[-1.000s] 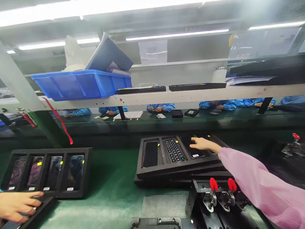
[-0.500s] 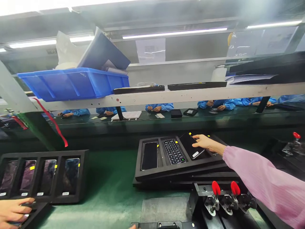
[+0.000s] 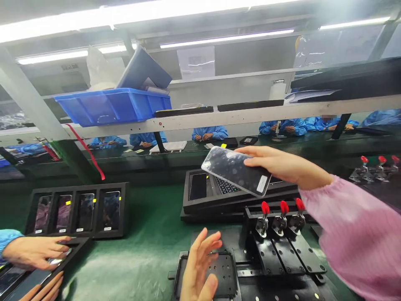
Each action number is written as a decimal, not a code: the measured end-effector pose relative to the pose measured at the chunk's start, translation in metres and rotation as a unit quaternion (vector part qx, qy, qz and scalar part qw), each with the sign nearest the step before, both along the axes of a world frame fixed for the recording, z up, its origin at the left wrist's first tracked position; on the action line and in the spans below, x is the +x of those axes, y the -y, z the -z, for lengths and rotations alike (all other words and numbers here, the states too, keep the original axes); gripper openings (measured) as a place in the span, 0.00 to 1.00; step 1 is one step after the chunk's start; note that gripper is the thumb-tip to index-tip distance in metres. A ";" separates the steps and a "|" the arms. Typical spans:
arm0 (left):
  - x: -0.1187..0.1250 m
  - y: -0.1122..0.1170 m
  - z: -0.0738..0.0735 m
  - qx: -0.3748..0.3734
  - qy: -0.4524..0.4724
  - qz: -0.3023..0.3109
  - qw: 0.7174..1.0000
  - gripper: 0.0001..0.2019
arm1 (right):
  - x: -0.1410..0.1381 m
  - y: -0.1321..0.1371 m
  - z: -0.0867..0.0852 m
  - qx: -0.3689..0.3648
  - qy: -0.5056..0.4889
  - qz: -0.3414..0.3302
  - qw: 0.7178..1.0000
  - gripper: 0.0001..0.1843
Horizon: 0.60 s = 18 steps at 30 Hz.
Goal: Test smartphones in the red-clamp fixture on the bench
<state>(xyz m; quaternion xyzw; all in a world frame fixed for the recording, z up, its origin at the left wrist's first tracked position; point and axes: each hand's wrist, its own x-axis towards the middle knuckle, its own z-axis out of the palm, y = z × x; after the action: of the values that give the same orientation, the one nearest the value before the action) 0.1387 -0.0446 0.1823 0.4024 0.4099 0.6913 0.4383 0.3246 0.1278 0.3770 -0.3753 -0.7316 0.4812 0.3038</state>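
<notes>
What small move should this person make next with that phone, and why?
Probably lower the phone in the right hand onto the black holed plate, since the open left hand hovers over that plate, and the phone is held clear of the black tray.

From the person's left hand (image 3: 199, 267), a band of green mat (image 3: 140, 255) gave room for passing toward nine o'clock, but a co-worker's hand (image 3: 34, 253) stood in the way at nine o'clock and the black phone tray (image 3: 75, 211) at ten o'clock. At two o'clock from the same hand, the row of red-handled toggle clamps (image 3: 280, 221) blocked the path. The right hand (image 3: 282, 163), with the phone (image 3: 236, 171), had open air around it, between the black foam tray (image 3: 238, 200) below and the white shelf beam (image 3: 219, 119) at twelve o'clock.
</notes>
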 end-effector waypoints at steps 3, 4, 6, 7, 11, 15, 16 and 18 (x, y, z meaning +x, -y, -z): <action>0.020 0.003 -0.016 0.029 0.059 0.029 0.997 0.37 | -0.015 0.066 0.029 0.124 0.011 -0.054 0.991 0.22; 0.028 0.006 -0.017 0.032 0.084 0.030 0.996 0.39 | -0.017 0.085 0.046 0.136 0.004 -0.065 0.989 0.22; 0.044 0.013 -0.014 0.039 0.137 0.021 0.990 0.41 | -0.017 0.118 0.087 0.105 -0.003 -0.081 0.991 0.23; 0.050 0.017 -0.009 0.040 0.160 0.009 0.986 0.42 | -0.017 0.131 0.109 0.078 -0.011 -0.062 0.995 0.23; 0.059 0.032 0.021 -0.021 0.201 -0.042 0.978 0.43 | -0.021 0.166 0.192 -0.073 -0.111 0.034 0.991 0.25; 0.054 0.033 0.039 -0.084 0.233 -0.001 0.969 0.34 | -0.034 0.184 0.239 -0.151 -0.230 0.134 0.952 0.26; 0.053 0.031 0.040 -0.088 0.251 0.020 0.964 0.31 | -0.037 0.187 0.245 -0.159 -0.251 0.157 0.942 0.26; 0.052 0.027 0.041 -0.092 0.280 0.055 0.954 0.26 | -0.040 0.192 0.252 -0.176 -0.291 0.182 0.923 0.28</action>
<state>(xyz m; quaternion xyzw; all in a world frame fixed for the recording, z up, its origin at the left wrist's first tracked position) 0.1906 -0.0720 0.1416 0.1725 0.3095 0.7107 0.6078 0.2843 -0.0639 0.1255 -0.3925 -0.4341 0.6266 0.5146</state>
